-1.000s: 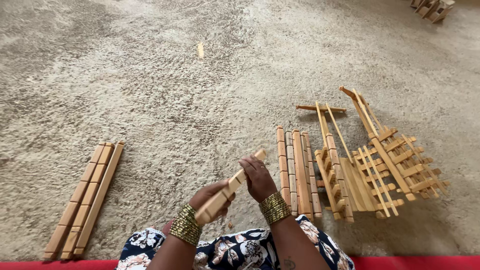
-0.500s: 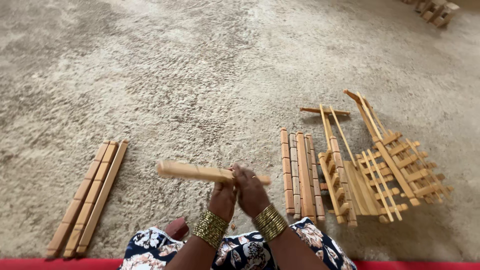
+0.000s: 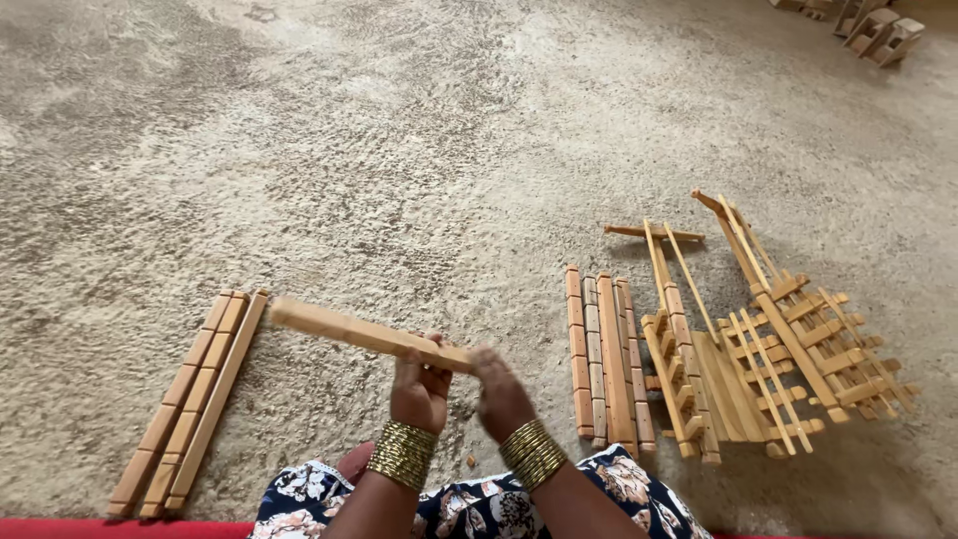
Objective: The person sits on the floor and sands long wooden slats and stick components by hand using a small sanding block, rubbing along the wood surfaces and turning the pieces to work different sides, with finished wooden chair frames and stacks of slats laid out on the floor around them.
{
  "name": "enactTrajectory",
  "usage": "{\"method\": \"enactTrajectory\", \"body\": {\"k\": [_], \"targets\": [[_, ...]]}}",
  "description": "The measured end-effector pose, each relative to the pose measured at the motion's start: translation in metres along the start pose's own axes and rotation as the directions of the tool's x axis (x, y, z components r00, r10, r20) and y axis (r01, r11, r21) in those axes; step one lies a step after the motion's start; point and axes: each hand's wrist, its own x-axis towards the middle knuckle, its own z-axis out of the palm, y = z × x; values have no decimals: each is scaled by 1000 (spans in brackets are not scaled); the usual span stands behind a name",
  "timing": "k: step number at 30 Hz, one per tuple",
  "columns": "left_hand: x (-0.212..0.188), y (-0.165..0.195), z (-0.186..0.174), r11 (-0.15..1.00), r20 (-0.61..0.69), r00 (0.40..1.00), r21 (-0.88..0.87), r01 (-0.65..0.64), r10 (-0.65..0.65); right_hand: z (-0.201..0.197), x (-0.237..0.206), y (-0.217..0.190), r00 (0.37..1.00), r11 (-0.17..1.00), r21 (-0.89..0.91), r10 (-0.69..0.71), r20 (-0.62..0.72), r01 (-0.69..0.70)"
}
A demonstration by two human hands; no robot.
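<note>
The left hand (image 3: 419, 391) and the right hand (image 3: 502, 396) both clench one end of a wooden stick (image 3: 367, 333) held above the lap; its other end juts out to the left, and the fingers hide the gripped end. On the sandy carpet (image 3: 399, 150), three notched strips (image 3: 192, 401) lie to the left. A row of strips (image 3: 607, 361) and a heap of slatted wooden frames (image 3: 768, 339) lie to the right, while small wooden pieces (image 3: 873, 25) at the top corner are cut off.

I see a tan wooden stick (image 3: 359, 333), gold bangles (image 3: 402, 453), a navy dress (image 3: 479, 509) with a white and orange floral print, and a mottled beige carpet (image 3: 399, 150).
</note>
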Motion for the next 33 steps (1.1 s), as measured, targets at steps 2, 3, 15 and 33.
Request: {"method": "enactTrajectory", "body": {"k": [2,3,15,33], "targets": [[-4,-13,-3,997,57,996,16,71,-72,2,-5,-15,996,993,79,-86,-23,87],[-6,-18,-5,994,84,991,25,106,-107,0,-7,-21,991,984,118,-128,-36,131],[5,0,-8,987,-40,993,-112,-113,109,-16,5,-14,996,999,10,44,-74,-43],[9,3,-12,980,-145,982,-139,-141,120,0,5,2,999,990,-139,5,-45,-11]]}}
